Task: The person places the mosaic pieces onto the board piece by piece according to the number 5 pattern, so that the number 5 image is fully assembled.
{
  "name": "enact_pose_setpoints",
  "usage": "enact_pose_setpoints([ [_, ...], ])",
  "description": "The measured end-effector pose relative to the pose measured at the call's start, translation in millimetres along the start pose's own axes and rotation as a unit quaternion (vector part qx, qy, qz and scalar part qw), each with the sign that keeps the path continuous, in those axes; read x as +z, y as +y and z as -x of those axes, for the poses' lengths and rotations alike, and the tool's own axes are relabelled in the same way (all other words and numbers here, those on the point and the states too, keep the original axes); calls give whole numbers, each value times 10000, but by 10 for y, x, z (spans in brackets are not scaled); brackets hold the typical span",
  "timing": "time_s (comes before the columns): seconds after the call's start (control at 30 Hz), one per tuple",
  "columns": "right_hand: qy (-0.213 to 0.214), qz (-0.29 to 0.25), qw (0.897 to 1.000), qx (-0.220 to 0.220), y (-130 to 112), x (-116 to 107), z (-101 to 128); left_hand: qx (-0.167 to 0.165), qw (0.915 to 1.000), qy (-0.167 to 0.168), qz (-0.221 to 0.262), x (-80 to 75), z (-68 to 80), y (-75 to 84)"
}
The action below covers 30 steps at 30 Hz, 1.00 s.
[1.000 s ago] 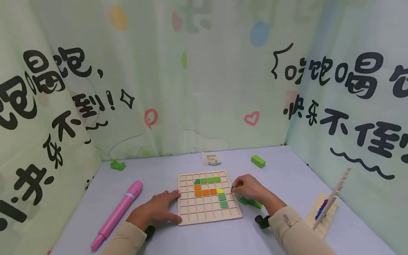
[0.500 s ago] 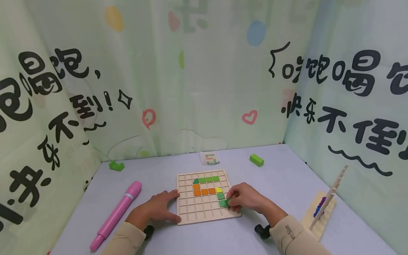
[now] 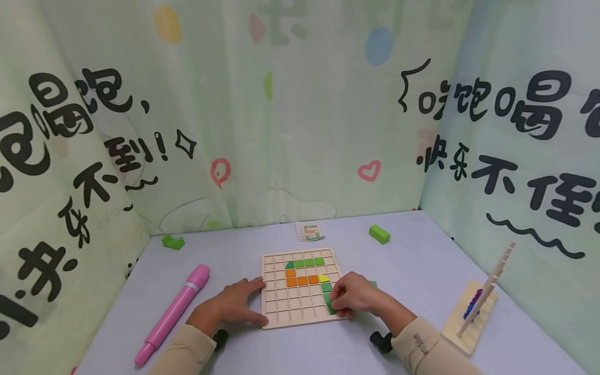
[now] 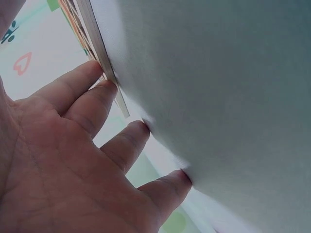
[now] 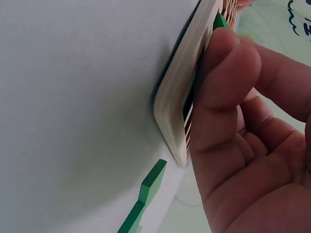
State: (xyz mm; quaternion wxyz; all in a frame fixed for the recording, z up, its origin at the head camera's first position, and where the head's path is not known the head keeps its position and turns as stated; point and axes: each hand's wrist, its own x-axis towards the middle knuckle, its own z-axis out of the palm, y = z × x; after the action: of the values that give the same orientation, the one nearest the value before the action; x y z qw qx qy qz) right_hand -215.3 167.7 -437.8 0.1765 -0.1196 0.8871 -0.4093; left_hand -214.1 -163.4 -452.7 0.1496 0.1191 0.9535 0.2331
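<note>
A wooden grid board [image 3: 300,315] lies flat with green, orange and yellow square tiles [image 3: 302,280] in some of its cells. My left hand [image 3: 236,303] rests at the board's left edge, fingers spread and fairly straight; in the left wrist view two fingertips [image 4: 99,68] touch its side. Over the board's lower right part, my right hand [image 3: 353,296] pinches a dark green tile [image 3: 330,307] between thumb and fingers. Only a corner of this green tile [image 5: 221,20] shows in the right wrist view. Its contact with the grid is hidden by the fingers.
Loose green pieces [image 5: 151,183] lie right of the board, mostly behind my right hand in the head view. Farther back are a pattern card [image 3: 309,232], a green block [image 3: 379,234] and another green piece [image 3: 173,241]. A pink marker-shaped stick [image 3: 173,312] and a beaded wooden stand [image 3: 471,317] flank the board.
My right hand has come from beside the board's right edge onto its lower right cells, bringing the dark green tile. My left hand has stayed at the left edge.
</note>
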Motion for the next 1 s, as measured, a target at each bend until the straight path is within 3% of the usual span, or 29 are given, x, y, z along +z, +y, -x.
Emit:
enact_pose_setpoints([
  [0.3,225,1108,9929,-370,-85,26,31,158,9999,2,-47,-4,3,6],
  [0.63,383,1860,9817,-104,-162,107,-11,71,10000,-3,21,-6,-2,7],
  [0.77,354,1944,9803,-2,-178,129,-16,65,10000,-20,69,7,-3,6],
  [1.0,396,1544,9871,-169,-111,70,-5,96,9999,-19,26,-11,8,8],
])
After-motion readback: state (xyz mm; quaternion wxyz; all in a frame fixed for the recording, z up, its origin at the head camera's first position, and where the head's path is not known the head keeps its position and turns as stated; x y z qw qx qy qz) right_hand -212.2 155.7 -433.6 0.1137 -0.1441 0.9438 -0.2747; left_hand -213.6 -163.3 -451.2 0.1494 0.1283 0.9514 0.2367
